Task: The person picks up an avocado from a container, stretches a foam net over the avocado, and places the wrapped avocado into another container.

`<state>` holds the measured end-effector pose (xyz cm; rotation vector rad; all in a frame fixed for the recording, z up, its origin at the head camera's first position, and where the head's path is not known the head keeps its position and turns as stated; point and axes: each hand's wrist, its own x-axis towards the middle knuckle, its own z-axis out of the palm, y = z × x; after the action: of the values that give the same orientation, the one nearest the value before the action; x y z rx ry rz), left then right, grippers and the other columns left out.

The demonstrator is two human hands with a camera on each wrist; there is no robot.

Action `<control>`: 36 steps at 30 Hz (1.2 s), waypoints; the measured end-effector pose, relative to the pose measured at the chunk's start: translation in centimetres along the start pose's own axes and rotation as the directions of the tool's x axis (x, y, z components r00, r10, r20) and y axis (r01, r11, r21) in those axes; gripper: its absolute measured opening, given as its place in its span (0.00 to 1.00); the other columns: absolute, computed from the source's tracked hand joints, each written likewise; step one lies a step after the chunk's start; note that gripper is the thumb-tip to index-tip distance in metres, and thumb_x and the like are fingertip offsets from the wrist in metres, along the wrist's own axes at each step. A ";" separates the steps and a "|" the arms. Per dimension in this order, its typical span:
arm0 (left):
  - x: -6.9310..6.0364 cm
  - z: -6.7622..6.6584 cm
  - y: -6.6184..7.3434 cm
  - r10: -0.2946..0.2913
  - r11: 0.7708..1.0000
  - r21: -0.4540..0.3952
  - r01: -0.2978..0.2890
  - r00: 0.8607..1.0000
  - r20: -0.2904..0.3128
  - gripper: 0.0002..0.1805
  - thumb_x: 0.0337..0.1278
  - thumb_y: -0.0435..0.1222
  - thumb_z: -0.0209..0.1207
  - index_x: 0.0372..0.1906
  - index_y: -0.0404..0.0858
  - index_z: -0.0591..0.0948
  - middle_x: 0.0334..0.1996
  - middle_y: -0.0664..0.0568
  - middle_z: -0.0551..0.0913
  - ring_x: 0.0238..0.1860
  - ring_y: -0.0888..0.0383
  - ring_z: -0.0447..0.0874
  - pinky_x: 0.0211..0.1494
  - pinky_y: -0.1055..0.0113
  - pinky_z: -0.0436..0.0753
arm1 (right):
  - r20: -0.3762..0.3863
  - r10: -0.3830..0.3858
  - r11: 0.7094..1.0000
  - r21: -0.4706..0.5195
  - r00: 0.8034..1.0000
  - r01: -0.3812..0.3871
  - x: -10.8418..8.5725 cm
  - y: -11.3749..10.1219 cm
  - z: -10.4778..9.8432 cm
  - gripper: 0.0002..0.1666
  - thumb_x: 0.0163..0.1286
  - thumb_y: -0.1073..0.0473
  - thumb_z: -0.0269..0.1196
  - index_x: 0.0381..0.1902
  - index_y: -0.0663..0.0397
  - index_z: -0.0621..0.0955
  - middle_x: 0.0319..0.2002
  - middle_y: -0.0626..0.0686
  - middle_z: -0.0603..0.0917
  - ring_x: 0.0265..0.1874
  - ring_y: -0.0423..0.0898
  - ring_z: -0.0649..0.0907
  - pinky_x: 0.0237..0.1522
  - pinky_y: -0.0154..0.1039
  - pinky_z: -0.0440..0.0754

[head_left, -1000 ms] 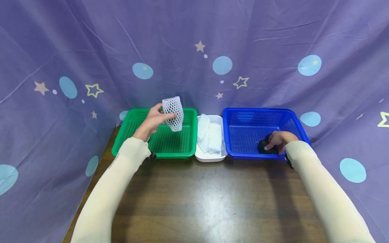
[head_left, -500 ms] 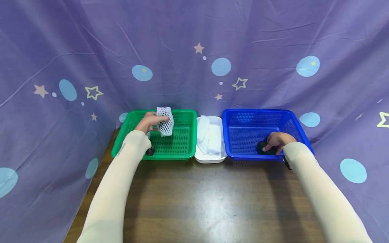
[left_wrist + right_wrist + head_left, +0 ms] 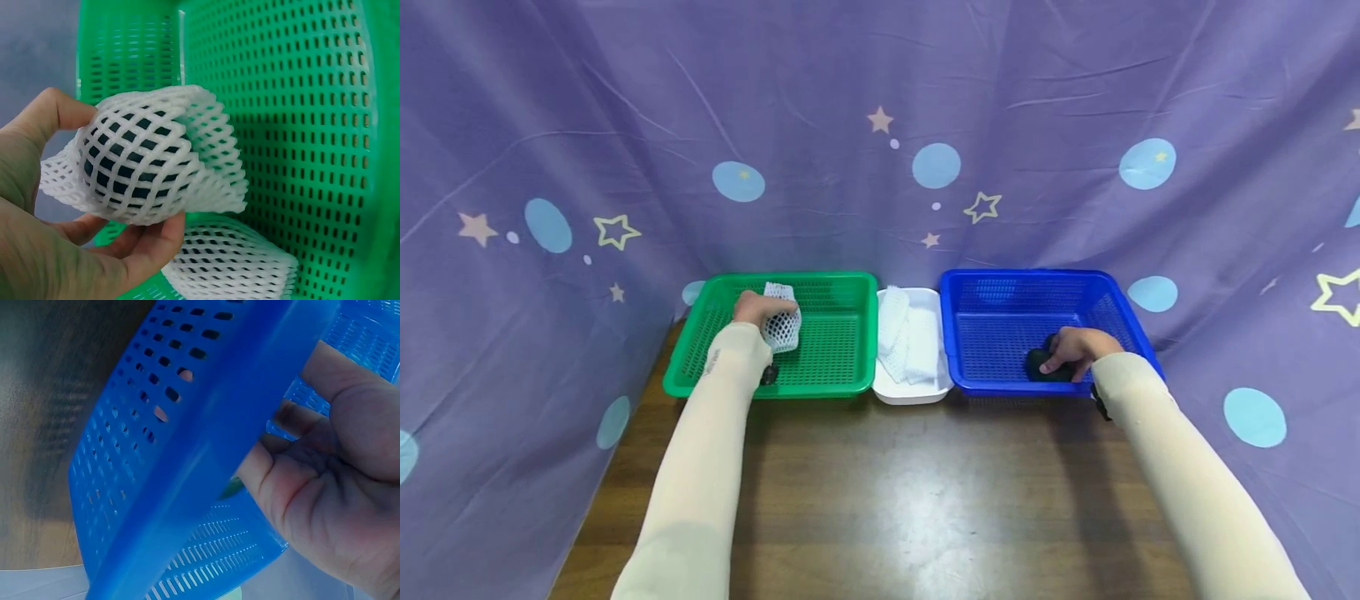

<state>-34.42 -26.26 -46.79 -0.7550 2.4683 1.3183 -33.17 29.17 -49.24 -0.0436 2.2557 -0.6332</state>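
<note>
My left hand [image 3: 762,307] is over the left part of the green basket [image 3: 827,390]. Its thumb and fingers grip a dark rounded item in a white foam net [image 3: 137,162]; the net's right end stands open in the left wrist view. Below it in the basket lies a second netted dark item [image 3: 228,262]. Over at the blue basket [image 3: 1000,387], my right hand [image 3: 1078,344] reaches inside near the front right corner and grips a dark green rounded item [image 3: 1037,365]. The basket wall hides most of those fingers in the right wrist view.
Between the baskets stands a white tray [image 3: 913,397] with several white foam nets [image 3: 922,346]. All three containers sit at the back of a brown wooden table [image 3: 895,483]. A purple curtain [image 3: 820,100] hangs right behind them.
My left hand has lowered the netted item and shifted left, from above the green basket down into it. The right hand keeps its place on the dark green item.
</note>
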 end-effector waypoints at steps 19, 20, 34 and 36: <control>-0.6 0.9 -0.5 -0.027 0.975 0.218 0.048 0.995 -0.100 0.50 0.57 0.48 0.67 0.74 0.24 0.59 0.64 0.30 0.73 0.45 0.49 0.72 0.52 0.54 0.82 | -0.031 -0.046 0.997 -0.063 0.998 0.044 0.0 -0.6 0.2 0.40 0.69 0.60 0.68 0.68 0.82 0.65 0.65 0.81 0.68 0.53 0.68 0.83 0.39 0.46 0.90; -0.6 1.0 -0.4 -0.025 0.970 0.238 0.050 0.994 -0.104 0.49 0.57 0.49 0.67 0.74 0.23 0.61 0.64 0.30 0.74 0.43 0.50 0.72 0.48 0.55 0.82 | -0.031 -0.042 0.997 -0.063 0.999 0.040 0.0 -0.7 0.3 0.40 0.69 0.60 0.68 0.68 0.81 0.65 0.65 0.81 0.68 0.55 0.68 0.82 0.39 0.46 0.90; 0.6 1.8 -0.5 -0.029 0.941 0.331 0.075 0.990 -0.141 0.32 0.53 0.44 0.68 0.57 0.25 0.77 0.34 0.43 0.74 0.24 0.57 0.66 0.24 0.65 0.70 | -0.048 -0.024 0.998 -0.063 0.999 0.021 0.4 -0.5 0.4 0.40 0.70 0.58 0.68 0.69 0.78 0.65 0.66 0.79 0.68 0.56 0.67 0.82 0.41 0.46 0.90; 0.6 1.9 -0.6 -0.025 0.945 0.319 0.070 0.989 -0.142 0.34 0.53 0.43 0.69 0.59 0.24 0.76 0.39 0.38 0.78 0.28 0.54 0.71 0.27 0.63 0.75 | -0.046 -0.023 0.998 -0.066 0.999 0.019 0.4 -0.4 0.4 0.41 0.70 0.58 0.68 0.69 0.78 0.65 0.67 0.80 0.67 0.56 0.67 0.82 0.41 0.47 0.90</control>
<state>-34.66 -25.12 -48.53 -0.8374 2.6604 0.8354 -33.31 28.53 -49.53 -0.0856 2.3238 -0.5771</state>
